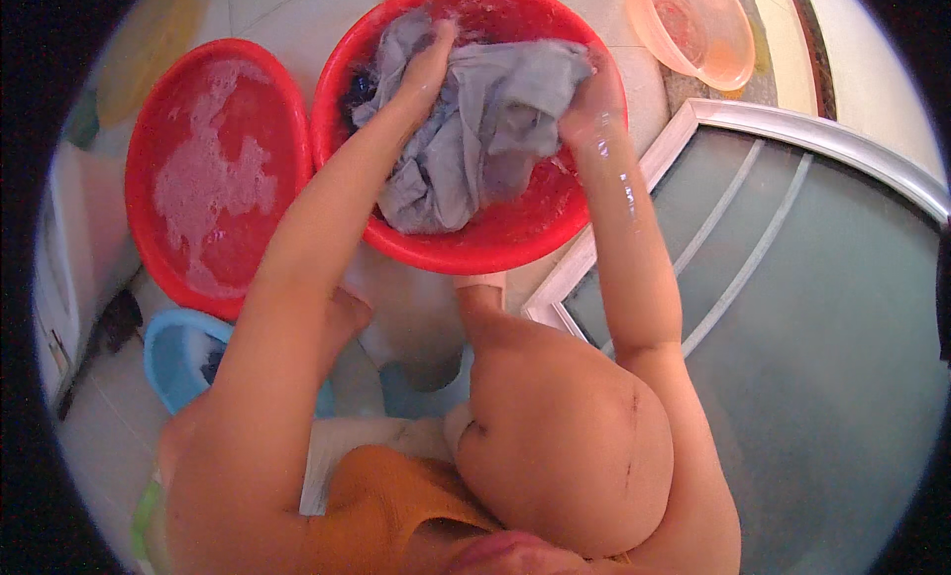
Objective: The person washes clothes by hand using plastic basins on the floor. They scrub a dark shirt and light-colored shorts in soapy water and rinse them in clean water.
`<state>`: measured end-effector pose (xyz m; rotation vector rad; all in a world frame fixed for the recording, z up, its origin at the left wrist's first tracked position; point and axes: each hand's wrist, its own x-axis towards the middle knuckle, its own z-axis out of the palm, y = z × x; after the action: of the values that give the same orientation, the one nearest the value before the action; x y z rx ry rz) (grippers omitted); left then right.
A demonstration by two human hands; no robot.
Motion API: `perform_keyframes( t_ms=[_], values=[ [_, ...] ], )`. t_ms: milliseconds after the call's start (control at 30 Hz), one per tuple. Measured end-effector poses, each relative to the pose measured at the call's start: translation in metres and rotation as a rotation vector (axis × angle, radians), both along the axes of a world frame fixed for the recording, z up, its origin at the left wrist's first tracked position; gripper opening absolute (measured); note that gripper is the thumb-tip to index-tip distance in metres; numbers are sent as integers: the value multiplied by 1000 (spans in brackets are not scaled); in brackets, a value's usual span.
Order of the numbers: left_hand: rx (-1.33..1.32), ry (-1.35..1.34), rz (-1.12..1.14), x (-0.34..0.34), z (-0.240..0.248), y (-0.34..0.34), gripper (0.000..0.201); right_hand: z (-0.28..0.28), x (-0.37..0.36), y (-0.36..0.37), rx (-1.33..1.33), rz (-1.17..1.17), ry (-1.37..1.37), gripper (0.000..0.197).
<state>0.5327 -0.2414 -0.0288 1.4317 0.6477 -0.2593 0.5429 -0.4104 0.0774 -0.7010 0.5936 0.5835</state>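
Note:
A wet grey cloth garment [475, 129] lies bunched in a round red basin [475, 256] holding water. Its exact kind is hidden by the folds. My left hand [428, 68] is closed on the cloth toward its upper left, inside the basin. At the basin's right side, my right hand [592, 104] grips the cloth's right end, its fingers partly smeared by motion. Wet suds shine on my right wrist and forearm. Something dark sits under the cloth at the basin's left wall, too covered to name.
Left of it stands a second red basin [287, 90] with foamy water. Below that is a light-blue basin [163, 362] with something dark inside. An orange-pink translucent basin [728, 55] stands at upper right. A metal-framed glass door [812, 268] fills the right side.

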Motion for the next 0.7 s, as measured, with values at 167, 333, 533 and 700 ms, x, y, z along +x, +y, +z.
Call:
perform_keyframes(
  t_ms=[167,333,533,700],
  values=[
    [50,-317,-790,-35,2,12,47,-17,10,-45,-429,300,-491,67],
    [393,35,-457,-15,-45,6,35,-104,-34,-43,-1082,365,-649,86],
    [1033,-456,-1319,-13,-30,22,29,-135,-56,-15,-1119,1111,-690,64],
    [754,-153,-391,-58,44,-62,24,-120,-53,10,-185,225,38,51]
  ],
)
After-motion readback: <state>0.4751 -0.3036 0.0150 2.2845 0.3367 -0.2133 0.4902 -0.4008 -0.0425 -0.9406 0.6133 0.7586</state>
